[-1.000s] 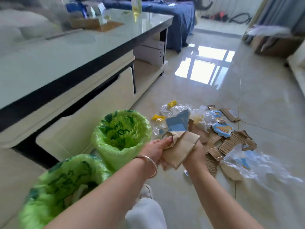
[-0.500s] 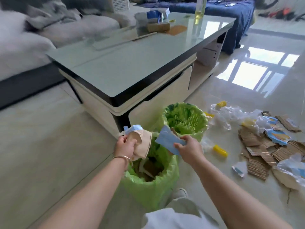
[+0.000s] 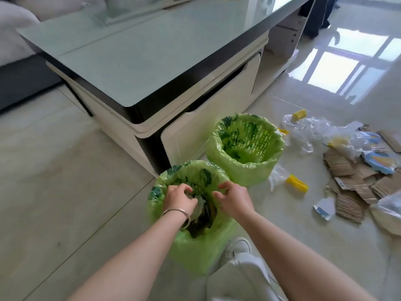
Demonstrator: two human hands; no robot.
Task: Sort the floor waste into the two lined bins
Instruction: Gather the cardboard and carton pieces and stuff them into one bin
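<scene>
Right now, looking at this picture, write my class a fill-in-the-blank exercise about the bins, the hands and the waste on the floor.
1. Both hands, the left hand and the right hand, are over the ____ bin.
2. Both bins have liners coloured ____.
3. The far bin stands beside the coffee ____.
4. The torn cardboard pieces lie on the ____.

Missing words: near; green; table; floor

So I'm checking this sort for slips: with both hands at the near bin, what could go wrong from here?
The near bin already looks full, so pressing more in may tip it or stretch its liner. The yellow-capped wrapper lies close to the far bin and the person's shoe; it could be stepped on. Cardboard scraps and clear plastic overlap, so a handful might mix kinds.
</scene>
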